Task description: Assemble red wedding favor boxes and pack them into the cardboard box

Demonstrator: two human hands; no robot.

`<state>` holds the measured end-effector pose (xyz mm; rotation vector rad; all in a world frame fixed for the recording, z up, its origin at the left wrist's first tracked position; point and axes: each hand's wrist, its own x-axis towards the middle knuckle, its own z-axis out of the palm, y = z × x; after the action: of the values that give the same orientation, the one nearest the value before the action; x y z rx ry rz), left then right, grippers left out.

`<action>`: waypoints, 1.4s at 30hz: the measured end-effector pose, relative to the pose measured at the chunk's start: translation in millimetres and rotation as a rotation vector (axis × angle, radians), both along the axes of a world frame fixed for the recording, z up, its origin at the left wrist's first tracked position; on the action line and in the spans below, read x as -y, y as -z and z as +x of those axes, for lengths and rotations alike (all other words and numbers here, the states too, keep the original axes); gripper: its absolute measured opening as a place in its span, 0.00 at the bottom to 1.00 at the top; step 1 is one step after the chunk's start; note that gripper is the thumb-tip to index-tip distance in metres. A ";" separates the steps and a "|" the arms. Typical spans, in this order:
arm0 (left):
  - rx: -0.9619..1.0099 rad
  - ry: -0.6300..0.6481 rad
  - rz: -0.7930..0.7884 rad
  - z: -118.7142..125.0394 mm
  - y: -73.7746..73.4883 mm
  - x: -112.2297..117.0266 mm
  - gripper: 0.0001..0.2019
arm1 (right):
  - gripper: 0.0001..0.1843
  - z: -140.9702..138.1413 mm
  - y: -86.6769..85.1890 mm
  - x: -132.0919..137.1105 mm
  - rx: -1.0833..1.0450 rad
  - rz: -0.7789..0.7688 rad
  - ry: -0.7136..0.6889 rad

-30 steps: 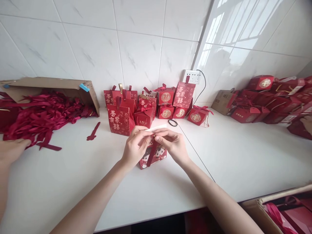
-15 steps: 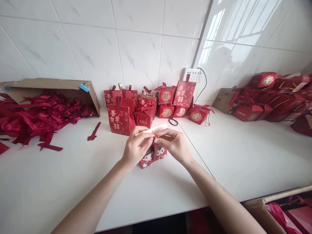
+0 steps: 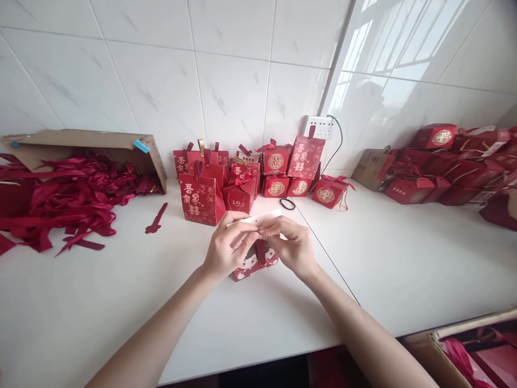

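Red cartoon-printed box (image 3: 258, 264), dark-red ribbon (image 3: 260, 251).

We worked at a white counter (image 3: 121, 302). A small red box (image 3: 252, 267) stood at its front, and a cluster of red gift boxes (image 3: 242, 178) at the back wall, a black ring (image 3: 287, 203) just beside them. At left, red ribbons (image 3: 60, 199) spilled from a tipped carton (image 3: 81, 141), with one loose ribbon tab (image 3: 155, 219) nearby. More red boxes (image 3: 436, 172) sat at right.
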<state>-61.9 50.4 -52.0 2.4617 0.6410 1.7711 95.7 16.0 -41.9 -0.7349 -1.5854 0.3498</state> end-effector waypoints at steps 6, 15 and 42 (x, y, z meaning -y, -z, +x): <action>0.035 0.022 -0.032 -0.6 3.1 -1.5 0.03 | 0.09 -0.6 -1.9 2.4 -0.044 -0.127 0.002; 0.167 -0.079 -0.268 3.8 2.4 4.1 0.06 | 0.09 -2.2 3.8 1.3 0.083 0.009 0.138; 0.148 0.041 -0.518 -0.5 -10.9 6.5 0.10 | 0.06 -3.4 1.1 3.6 0.252 0.177 0.521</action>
<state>-62.4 43.9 -41.1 1.9672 0.8927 1.5118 92.3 12.3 -43.0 -1.0459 -1.5642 -0.2701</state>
